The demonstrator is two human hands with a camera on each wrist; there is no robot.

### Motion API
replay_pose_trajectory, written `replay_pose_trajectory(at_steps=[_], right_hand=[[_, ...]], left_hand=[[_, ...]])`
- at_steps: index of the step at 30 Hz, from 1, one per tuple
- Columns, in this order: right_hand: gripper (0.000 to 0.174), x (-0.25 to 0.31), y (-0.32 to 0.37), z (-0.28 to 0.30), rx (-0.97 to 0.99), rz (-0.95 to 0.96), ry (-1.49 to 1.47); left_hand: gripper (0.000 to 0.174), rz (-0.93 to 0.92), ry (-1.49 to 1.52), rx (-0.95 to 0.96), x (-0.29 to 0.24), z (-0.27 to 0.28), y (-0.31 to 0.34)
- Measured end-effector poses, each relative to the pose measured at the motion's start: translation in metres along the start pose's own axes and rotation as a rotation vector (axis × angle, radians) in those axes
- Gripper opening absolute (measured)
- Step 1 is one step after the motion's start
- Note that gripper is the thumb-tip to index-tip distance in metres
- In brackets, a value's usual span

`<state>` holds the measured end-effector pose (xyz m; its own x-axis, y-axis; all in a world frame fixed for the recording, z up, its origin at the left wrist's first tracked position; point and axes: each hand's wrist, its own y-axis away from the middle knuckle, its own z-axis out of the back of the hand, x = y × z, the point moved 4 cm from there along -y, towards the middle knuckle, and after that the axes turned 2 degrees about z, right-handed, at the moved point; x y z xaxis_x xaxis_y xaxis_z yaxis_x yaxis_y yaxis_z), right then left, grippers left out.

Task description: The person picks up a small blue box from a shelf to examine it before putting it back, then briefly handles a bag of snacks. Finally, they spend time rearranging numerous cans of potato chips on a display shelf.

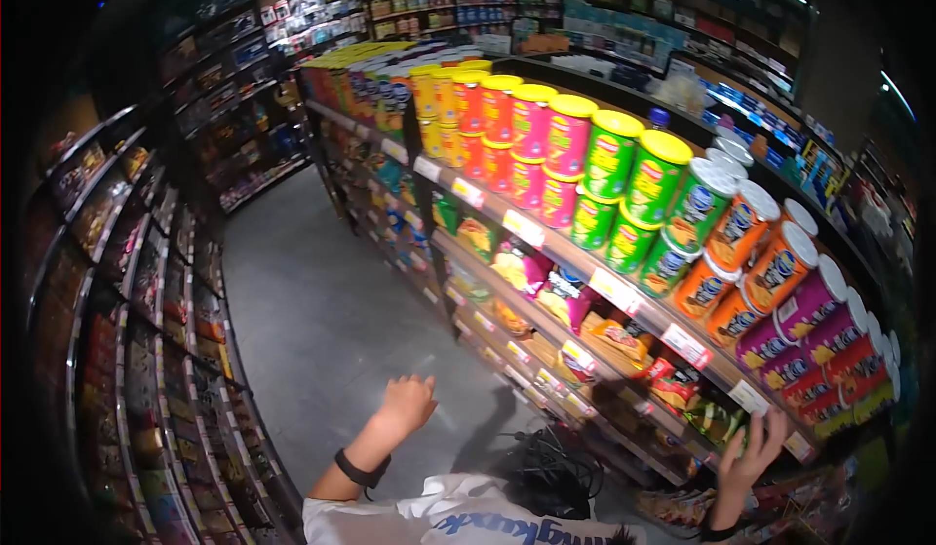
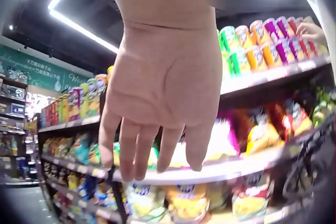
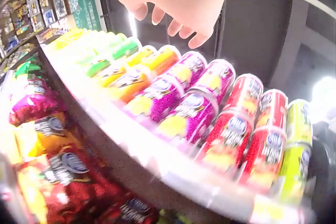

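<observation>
My left hand [image 1: 408, 407] hangs over the aisle floor in the head view, holding nothing. Its palm and loosely extended fingers show large in the left wrist view, in front of bagged snacks [image 2: 189, 203]. Beside the shelf's front edge, my right hand [image 1: 749, 455] has its fingers spread and nothing in them. From the right wrist camera, that hand's fingers hang loosely over the stacked snack canisters. Purple canisters [image 3: 187, 119] and red canisters [image 3: 227, 139] stand closest below it. Green canisters with yellow lids [image 1: 658, 179] stand farther along the same shelf.
Price tags [image 1: 614, 290] line the shelf edge, with bagged chips [image 1: 565, 296] on the tiers below. Another stocked shelf [image 1: 127, 321] runs along the left, across the grey floor [image 1: 302, 291]. Black cables [image 1: 551, 467] hang near the person's white shirt [image 1: 439, 511].
</observation>
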<state>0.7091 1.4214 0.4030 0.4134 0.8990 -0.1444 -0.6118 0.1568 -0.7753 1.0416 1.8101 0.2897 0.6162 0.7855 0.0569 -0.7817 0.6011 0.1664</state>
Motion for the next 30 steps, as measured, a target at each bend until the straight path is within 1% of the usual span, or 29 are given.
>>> replay_pose_trajectory(at_steps=[1,2,3,4,5,6,9,12,13,14,16,18,20,22,23,26,29,30], right_hand=[[0.038,0.022,0.014,-0.018,0.069,-0.111,-0.005],[0.038,0.044,0.03,-0.033,0.088,-0.194,-0.023],[0.037,0.066,0.04,-0.041,0.144,-0.285,-0.099],[0.034,0.085,0.055,-0.051,0.191,-0.47,-0.247],[0.033,0.102,0.07,-0.059,0.157,-0.42,-0.219],[0.032,0.121,0.074,-0.06,0.126,-0.373,-0.189],[0.031,0.163,0.091,-0.062,0.163,-0.466,-0.209],[0.033,0.201,0.103,-0.069,0.275,-0.511,-0.258],[0.032,0.218,0.094,-0.065,0.315,-0.519,-0.338],[0.031,0.234,0.087,-0.06,0.347,-0.531,-0.414],[0.029,0.254,0.111,-0.072,0.409,-0.449,-0.464],[0.029,0.275,0.113,-0.068,0.511,-0.488,-0.5],[0.025,0.287,0.136,-0.072,0.539,-0.454,-0.485],[0.024,0.293,0.143,-0.059,0.588,-0.512,-0.518],[0.024,0.292,0.15,-0.051,0.612,-0.529,-0.547],[0.022,0.278,0.194,-0.04,0.647,-0.641,-0.476],[0.021,0.256,0.223,0.017,0.64,-0.656,-0.342],[0.021,0.249,0.244,0.031,0.629,-0.775,-0.334]], left_hand=[[0.045,0.086,0.018,0.139,0.027,-0.049,0.0],[0.046,0.165,0.038,0.275,0.048,-0.085,0.004],[0.046,0.183,0.08,0.34,0.057,-0.098,0.012],[0.047,0.196,0.118,0.404,0.066,-0.107,0.018],[0.047,0.206,0.153,0.469,0.076,-0.115,0.024],[0.047,0.197,0.152,0.48,0.083,-0.118,0.027],[0.046,0.157,0.151,0.499,0.09,-0.127,0.03],[0.044,0.061,0.144,0.499,0.091,-0.132,0.029],[0.045,0.036,0.147,0.508,0.09,-0.135,0.027],[0.046,0.003,0.148,0.514,0.087,-0.138,0.024],[0.049,-0.076,0.145,0.513,0.077,-0.141,0.013],[0.052,-0.184,0.128,0.505,0.064,-0.142,0.007],[0.054,-0.266,0.083,0.455,0.048,-0.148,-0.002],[0.054,-0.369,0.035,0.448,0.026,-0.134,-0.001],[0.055,-0.406,0.018,0.445,0.014,-0.13,0.0],[0.055,-0.555,-0.029,0.397,-0.019,-0.135,0.001],[0.054,-0.659,-0.037,0.399,-0.065,-0.134,0.015],[0.056,-0.695,-0.049,0.41,-0.083,-0.136,0.02]])
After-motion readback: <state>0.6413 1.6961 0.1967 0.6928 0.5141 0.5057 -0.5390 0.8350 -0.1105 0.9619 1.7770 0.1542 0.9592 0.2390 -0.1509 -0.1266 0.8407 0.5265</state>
